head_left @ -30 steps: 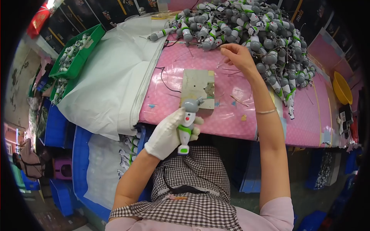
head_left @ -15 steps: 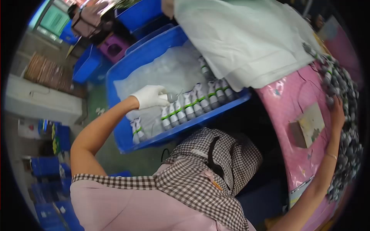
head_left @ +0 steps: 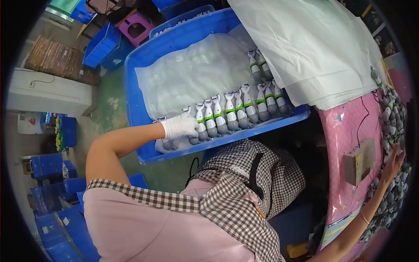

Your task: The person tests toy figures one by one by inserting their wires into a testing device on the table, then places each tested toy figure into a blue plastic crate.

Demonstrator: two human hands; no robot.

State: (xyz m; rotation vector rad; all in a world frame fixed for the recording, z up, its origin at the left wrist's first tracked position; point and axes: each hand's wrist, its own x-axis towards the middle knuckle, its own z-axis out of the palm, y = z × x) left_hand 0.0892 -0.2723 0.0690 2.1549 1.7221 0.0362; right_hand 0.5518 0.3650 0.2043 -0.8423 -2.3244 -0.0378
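Note:
My left hand point(head_left: 181, 126), in a white glove, is inside a blue plastic bin point(head_left: 227, 146) at its near left corner. Its fingers are curled over a bottle-shaped piece point(head_left: 193, 140) with a grey rounded end, partly hidden by the glove. Alongside stands a row of like white-and-grey pieces point(head_left: 231, 111) with green bands. Far to the right, my bare right hand point(head_left: 393, 165) reaches into a heap of such pieces point(head_left: 395, 192) on the pink-covered table point(head_left: 345, 124). Its fingers are bent among them; what they grip is too small to make out.
A white sheet point(head_left: 310, 56) drapes over the bin's right side and the table. On the table sits a small box point(head_left: 360, 161). Translucent film point(head_left: 187, 74) lines the bin. Beyond are another blue bin point(head_left: 102, 46), a purple stool point(head_left: 134, 28) and stacked cardboard point(head_left: 61, 61).
My left hand has lowered from above the film to the row, where its piece now sits. My right hand has shifted along the heap toward the table's outer side. The view has turned.

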